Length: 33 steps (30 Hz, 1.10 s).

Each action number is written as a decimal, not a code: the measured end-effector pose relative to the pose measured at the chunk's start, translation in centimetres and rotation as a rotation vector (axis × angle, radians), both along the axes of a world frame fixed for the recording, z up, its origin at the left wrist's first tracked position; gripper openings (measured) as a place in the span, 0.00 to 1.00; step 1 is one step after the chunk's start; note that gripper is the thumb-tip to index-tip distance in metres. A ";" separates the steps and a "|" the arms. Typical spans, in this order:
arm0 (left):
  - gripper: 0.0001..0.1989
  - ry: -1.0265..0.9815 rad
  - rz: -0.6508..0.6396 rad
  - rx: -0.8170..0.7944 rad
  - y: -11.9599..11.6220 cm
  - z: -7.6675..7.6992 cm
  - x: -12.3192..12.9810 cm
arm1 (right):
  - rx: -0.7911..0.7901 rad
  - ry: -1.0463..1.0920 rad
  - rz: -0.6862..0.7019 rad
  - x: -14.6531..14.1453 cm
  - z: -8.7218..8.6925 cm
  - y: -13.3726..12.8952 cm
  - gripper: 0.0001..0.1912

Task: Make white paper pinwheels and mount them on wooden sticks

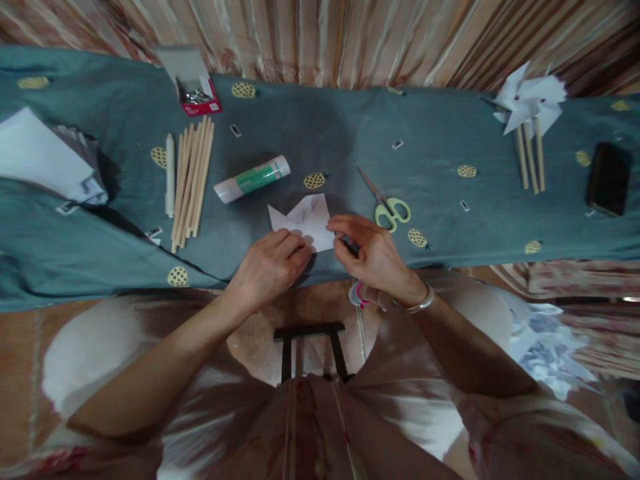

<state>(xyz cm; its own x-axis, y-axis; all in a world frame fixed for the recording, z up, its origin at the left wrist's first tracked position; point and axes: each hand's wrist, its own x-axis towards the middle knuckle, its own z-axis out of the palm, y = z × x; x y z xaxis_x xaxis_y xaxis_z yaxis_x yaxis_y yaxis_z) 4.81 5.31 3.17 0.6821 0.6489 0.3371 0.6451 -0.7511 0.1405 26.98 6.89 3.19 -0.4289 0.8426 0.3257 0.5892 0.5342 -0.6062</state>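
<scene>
A white piece of paper point(316, 217) with pointed, partly folded corners lies near the front edge of the cloth-covered table. My left hand point(274, 263) is closed on its lower left part, fingers bent over the paper. At its right edge is my right hand point(369, 253), thumb and forefinger close together; whether anything is pinched between them is too small to tell. A green and white glue stick point(253, 179) lies behind my left hand. Scissors with light green handles point(393, 213) rest just behind my right hand, blades pointing to the back left.
Wooden sticks point(193, 183) and an open red box of small metal pieces point(199, 100) are at the left, with stacked white paper point(47, 157) farther out. White pinwheels on sticks point(533, 100) and a dark phone point(609, 179) lie at the right. A curtain hangs behind.
</scene>
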 end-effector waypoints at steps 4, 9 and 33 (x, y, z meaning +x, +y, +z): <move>0.08 0.006 0.007 0.004 -0.2 0.2 -0.1 | -0.063 -0.060 0.092 0.6 0.5 0.0 0.18; 0.07 -0.023 0.014 -0.008 -0.4 0.6 -0.4 | -0.131 -0.087 0.143 1.3 0.8 0.1 0.15; 0.08 -0.116 -0.073 -0.024 -1.6 0.3 -0.9 | -0.303 0.035 0.245 0.2 1.4 -0.4 0.07</move>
<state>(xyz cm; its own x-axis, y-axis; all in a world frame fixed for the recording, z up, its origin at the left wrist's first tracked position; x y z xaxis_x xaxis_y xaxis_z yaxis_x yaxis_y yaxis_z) 3.90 3.72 3.47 0.6852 0.6077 0.4016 0.5673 -0.7910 0.2290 27.15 6.48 4.55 -0.6220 0.7771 0.0960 0.4424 0.4500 -0.7757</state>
